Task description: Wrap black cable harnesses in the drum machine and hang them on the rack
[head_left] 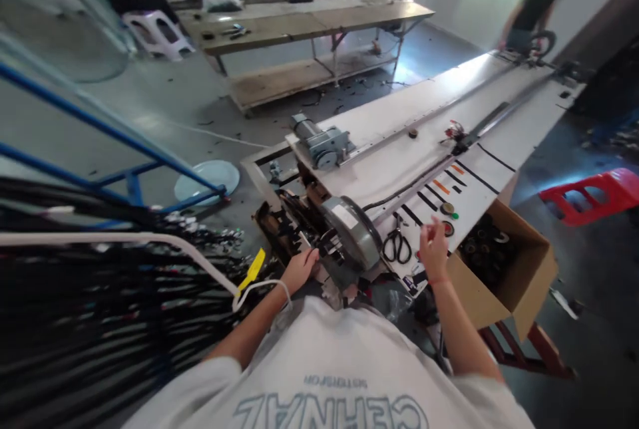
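Note:
My left hand [299, 269] rests against the near end of a long white workbench [399, 149], its fingers curled on the black cables and parts beside a round grey motor housing [357, 233]. My right hand [433, 246] is raised over the bench edge, fingers loosely bent; whether it holds anything I cannot make out. Black-handled scissors [397, 243] lie just left of it. Black and orange strips [439, 189] and small round buttons [448, 209] mark the bench top nearby.
A cardboard box [514, 276] of dark parts hangs at the bench's right side. A rack of black cable bundles [100, 296] fills the left. A red stool [594, 193] stands right, a grey motor [322, 143] sits further along, and another person [534, 10] stands at the far end.

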A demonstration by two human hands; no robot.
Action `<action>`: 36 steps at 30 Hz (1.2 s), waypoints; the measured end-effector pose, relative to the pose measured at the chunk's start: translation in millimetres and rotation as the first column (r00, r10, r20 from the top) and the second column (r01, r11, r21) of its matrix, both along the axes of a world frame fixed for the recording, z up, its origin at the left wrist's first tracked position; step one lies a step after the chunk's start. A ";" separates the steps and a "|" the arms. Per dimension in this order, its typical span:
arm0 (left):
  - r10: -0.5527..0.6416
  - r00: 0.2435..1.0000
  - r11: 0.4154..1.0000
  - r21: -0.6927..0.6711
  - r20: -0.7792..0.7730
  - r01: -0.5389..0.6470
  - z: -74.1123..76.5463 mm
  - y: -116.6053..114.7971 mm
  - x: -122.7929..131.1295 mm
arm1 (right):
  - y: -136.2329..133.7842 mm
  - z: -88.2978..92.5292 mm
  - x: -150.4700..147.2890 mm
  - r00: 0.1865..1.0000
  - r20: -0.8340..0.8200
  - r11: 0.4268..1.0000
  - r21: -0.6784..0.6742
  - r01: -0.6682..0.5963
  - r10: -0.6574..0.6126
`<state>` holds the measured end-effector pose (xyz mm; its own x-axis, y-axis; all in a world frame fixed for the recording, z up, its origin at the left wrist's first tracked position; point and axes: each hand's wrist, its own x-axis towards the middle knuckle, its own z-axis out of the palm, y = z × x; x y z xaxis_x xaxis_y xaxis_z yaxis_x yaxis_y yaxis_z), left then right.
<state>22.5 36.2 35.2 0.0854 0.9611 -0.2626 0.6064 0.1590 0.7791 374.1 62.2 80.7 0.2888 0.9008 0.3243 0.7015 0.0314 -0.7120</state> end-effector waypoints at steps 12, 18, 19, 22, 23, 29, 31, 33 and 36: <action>-0.176 0.966 0.980 0.124 0.191 0.155 19.2 10.6 -14.2 | -13.5 -53.6 -193.5 0.902 -0.068 0.870 -0.242 -0.429 0.426; -0.216 0.954 0.970 0.154 0.209 0.186 7.7 11.6 -13.5 | -14.4 -47.4 -196.5 0.956 -0.013 0.932 -0.217 -0.290 0.294; -0.224 0.952 0.968 0.160 0.207 0.192 7.1 11.8 -13.4 | -14.2 -46.6 -198.4 0.961 -0.008 0.933 -0.239 -0.269 0.275; -0.242 0.951 0.960 0.188 0.191 0.207 7.1 12.9 -14.0 | -13.9 -46.8 -200.8 0.957 -0.027 0.929 -0.231 -0.289 0.290; -0.246 0.951 0.958 0.198 0.185 0.210 7.2 13.5 -14.5 | -15.1 -47.8 -200.4 0.951 -0.048 0.930 -0.198 -0.310 0.307; -0.295 0.947 0.945 0.188 0.125 0.269 -0.8 19.1 -18.2 | -24.4 -54.1 -198.2 0.927 -0.194 0.928 -0.128 -0.348 0.321; -0.324 0.944 0.934 0.182 0.062 0.308 -5.9 20.8 -18.7 | -22.1 -50.2 -199.5 0.935 -0.157 0.932 -0.129 -0.338 0.317; -0.343 0.939 0.927 0.154 -0.024 0.343 -9.4 21.3 -18.3 | -18.3 -42.6 -201.0 0.930 -0.104 0.923 -0.121 -0.364 0.353; -0.378 0.917 0.916 0.096 -0.123 0.391 -8.1 18.6 -13.8 | -13.0 -29.6 -201.9 0.905 -0.011 0.898 -0.120 -0.423 0.425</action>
<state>8.8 54.8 27.0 0.4336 0.8834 -0.1778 0.6779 -0.1899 0.7102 172.2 49.2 51.1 -0.1332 0.9684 0.2107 0.6507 0.2458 -0.7185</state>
